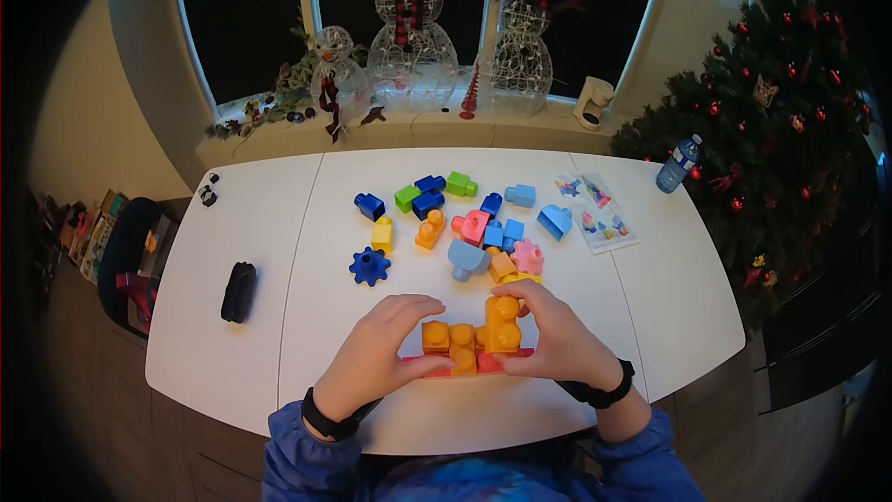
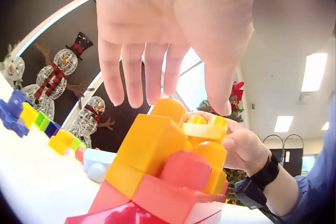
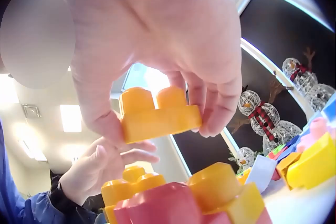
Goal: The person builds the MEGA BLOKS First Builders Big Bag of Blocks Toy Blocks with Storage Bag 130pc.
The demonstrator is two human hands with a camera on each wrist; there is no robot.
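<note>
Right hand (image 1: 562,339) had a smooth orange plastic block (image 3: 160,119) pinched between thumb and fingers, two rounded studs up, just over a glossy red-and-orange build (image 1: 462,338) at six o'clock on the table (image 1: 214,353). Left hand (image 1: 376,349) had straight, slightly spread fingers beside it. Chunky light-blue block (image 1: 467,258) blocked twelve o'clock; toothed blue gear (image 1: 370,266) sat at ten, see-through bottle (image 1: 679,165) near two.

Just past the fingertips of right hand (image 1: 555,333): loose bricks (image 1: 472,228) crowd the way. Between those and left hand (image 1: 372,346) fingers: stacked bricks (image 1: 462,336) block passage. Left of left-hand fingers: tabletop (image 1: 321,293) free to black case (image 1: 239,292).
</note>
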